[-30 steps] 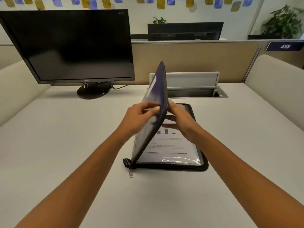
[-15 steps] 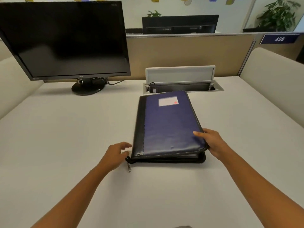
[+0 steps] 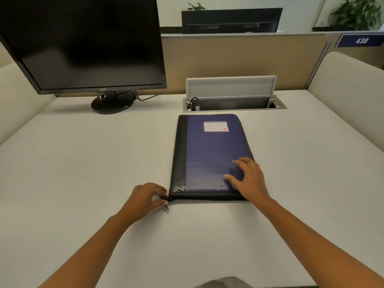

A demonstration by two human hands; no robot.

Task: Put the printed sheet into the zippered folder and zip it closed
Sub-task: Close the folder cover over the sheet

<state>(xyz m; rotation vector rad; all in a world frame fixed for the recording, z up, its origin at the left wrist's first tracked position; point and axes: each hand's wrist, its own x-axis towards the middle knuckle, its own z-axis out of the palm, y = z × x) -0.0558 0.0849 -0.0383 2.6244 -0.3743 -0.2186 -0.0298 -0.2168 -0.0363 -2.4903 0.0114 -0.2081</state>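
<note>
The zippered folder (image 3: 209, 156) lay flat on the white desk (image 3: 83, 163), cover down and shut, blue front w/ a black spine strip along its left side and a small lined label (image 3: 215, 126) near the far end. It sat roughly mid-desk, just in front of the open cable tray (image 3: 232, 103) w/ its lid flipped up. The printed sheet wasn't visible from where I stood; cover hid whatever was inside, so can't say exactly how it sat.

Left hand (image 3: 145, 199) was at the folder's near left corner, thumb & forefinger pinched together right at the black zip end there. Looked like they were clamped on the zip slider or the tape beside it, but the fingers covered that spot, so couldn't tell which. The metal zipper pull (image 3: 167, 209) dangled loose just below the fingertips, resting on the desk. Along the near edge the dark gap of the zip still looked open.

Right hand (image 3: 248, 180) was pressed flat on the cover near the folder's near right corner, fingers spread apart & pointing left across the blue, gripping nothing, palm over the right edge.

Further back: a black monitor (image 3: 87, 44) on a round stand at the far left of the desk, screen dark. Beige partition (image 3: 239, 57) behind, a blue plate reading 438 (image 3: 360, 40) at the right, another monitor (image 3: 230, 20) and plants (image 3: 357, 13) beyond the divider
</note>
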